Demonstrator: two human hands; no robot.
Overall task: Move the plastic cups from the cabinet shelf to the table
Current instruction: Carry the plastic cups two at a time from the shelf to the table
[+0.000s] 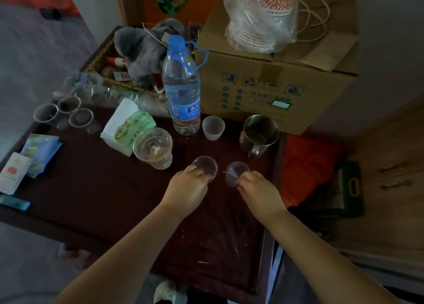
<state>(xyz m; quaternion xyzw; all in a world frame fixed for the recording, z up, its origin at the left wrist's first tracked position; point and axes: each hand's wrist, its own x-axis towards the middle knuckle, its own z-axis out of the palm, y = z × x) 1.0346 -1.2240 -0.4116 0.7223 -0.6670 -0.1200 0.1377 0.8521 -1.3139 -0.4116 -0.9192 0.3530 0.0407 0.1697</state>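
Left hand [187, 188]: fingers closed on the rim of a small clear cup [205, 167] standing on the dark table [103, 188]. Right hand [259, 190]: fingertips pinching a second clear cup [236, 172], tilted, just beside the first. Behind: iced-drink cup [153, 151], water bottle [181, 85], white cup [213, 127], steel mug [259, 135], cardboard box [275, 74]. Far left: three clear cups [64, 113] grouped.

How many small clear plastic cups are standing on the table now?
5: one small clear plastic cup in the left hand at, one in the right hand at, three at the dark wooden table's far-left corner. More may be hidden.
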